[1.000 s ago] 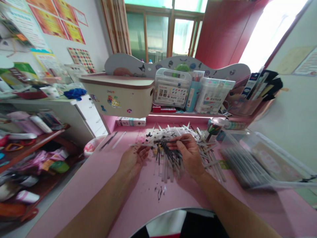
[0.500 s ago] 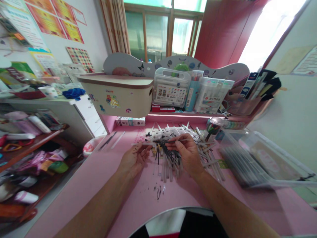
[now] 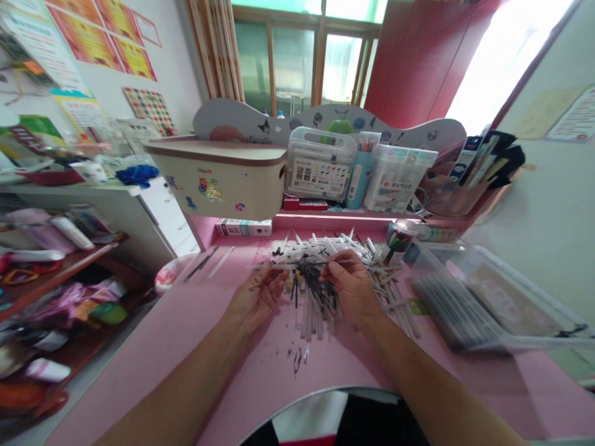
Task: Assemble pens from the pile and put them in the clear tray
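Note:
My left hand point(image 3: 258, 298) pinches a whitish, see-through pen tube point(image 3: 282, 267) between thumb and finger, held nearly level. Dark smudges mark this hand near the thumb. Across from it, my right hand point(image 3: 351, 282) pinches a thin dark rod point(image 3: 317, 263), like a pen refill, whose left tip points at the tube's right end. Whether the two touch is too fine to tell. Beneath and between the hands lies a heap of white pen tubes point(image 3: 310, 322) and dark pen parts point(image 3: 312, 282), spread over the pink desk point(image 3: 195, 371).
Right of the heap stands an open clear plastic box point(image 3: 446, 303) of long thin pieces, with a jar of pens point(image 3: 400, 238) behind. A lidded cream bin point(image 3: 223, 183) and marker cases point(image 3: 320, 170) line the shelf. Black ink spots point(image 3: 297, 359) mark the desk near me.
My right hand has shifted slightly, and the thin dark rod now reaches further left toward the tube. My left hand stays almost in place, still pinching the tube.

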